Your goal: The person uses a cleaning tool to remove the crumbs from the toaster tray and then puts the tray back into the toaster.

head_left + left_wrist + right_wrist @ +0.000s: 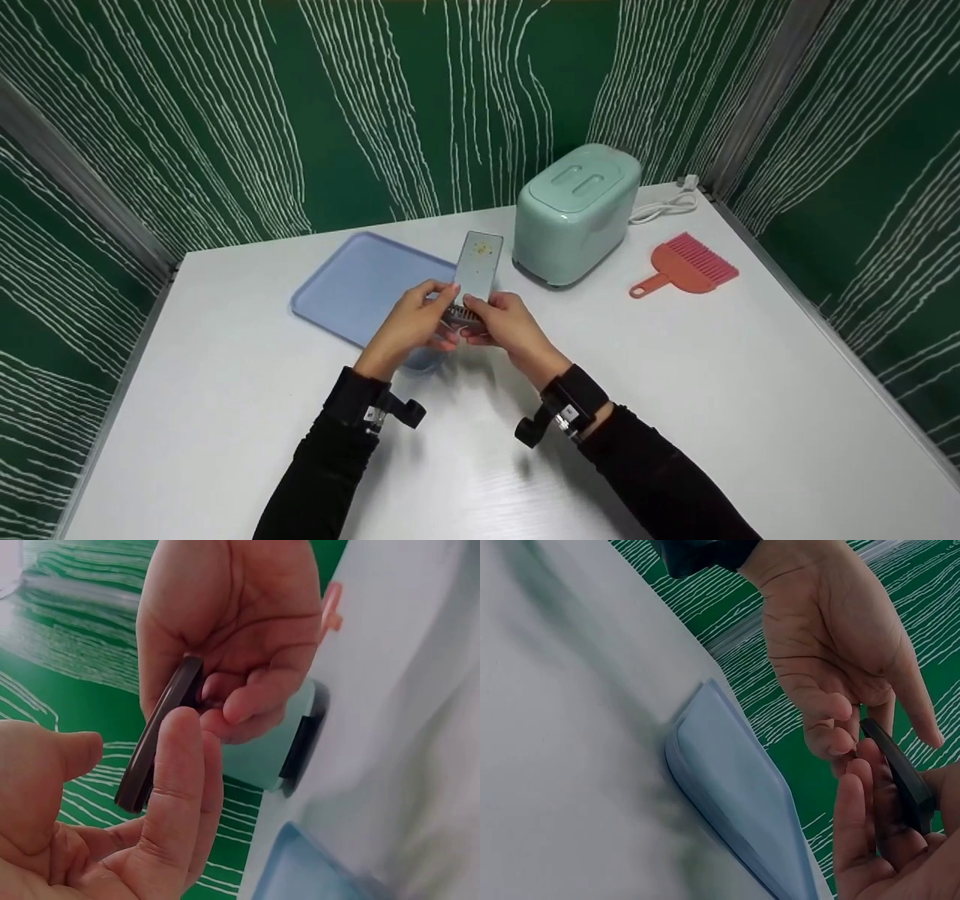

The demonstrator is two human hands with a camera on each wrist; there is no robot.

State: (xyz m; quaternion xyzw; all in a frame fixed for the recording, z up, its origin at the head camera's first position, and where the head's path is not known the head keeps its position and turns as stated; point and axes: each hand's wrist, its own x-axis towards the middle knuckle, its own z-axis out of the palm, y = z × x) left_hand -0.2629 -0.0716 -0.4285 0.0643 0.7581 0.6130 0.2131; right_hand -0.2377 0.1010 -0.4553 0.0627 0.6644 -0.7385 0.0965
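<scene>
2 black sleeves (pixel 319 472) — black wristbands (pixel 352 394), silver fittings (pixel 568 415)

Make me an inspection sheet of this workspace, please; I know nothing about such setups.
Surface: white table, flat, against the walls.
Job's things: flat grey metallic piece, held up, yellow specks on its far end.
Clutter: blue tray on the left; pale green toaster at the back; orange brush with pink bristles, right of the toaster.
Grips: bare hands; left grip touches the piece's dark near end, right grip holds it.
Cables: white cord beside the toaster, its plug lying near the far right corner.
Surroundings: green walls with white streaks, grey corner posts.
</scene>
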